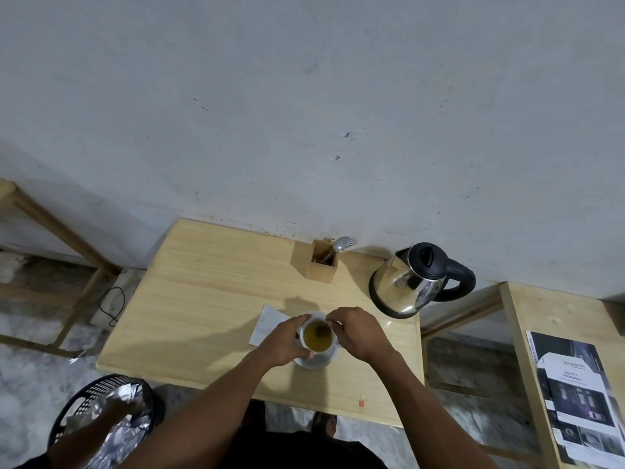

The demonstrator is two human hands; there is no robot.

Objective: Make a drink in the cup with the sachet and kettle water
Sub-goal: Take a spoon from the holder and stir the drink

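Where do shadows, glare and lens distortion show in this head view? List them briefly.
Head view: the hands' soft shadow falls on the pale wooden table beyond the white cup of yellow-green drink; the steel kettle with black handle carries bright reflections; the wide-angle lens bows the table edges and the wall line; the left hand and right hand look slightly soft.

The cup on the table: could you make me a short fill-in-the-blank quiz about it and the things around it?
1. The cup stands on a white ____.
2. The liquid in the cup looks ____ in colour.
3. The kettle stands upright on the table with its lid ____.
4. The left hand holds the cup's side while the right hand pinches something small above the ____.

Missing words: saucer; yellowish-green; closed; rim
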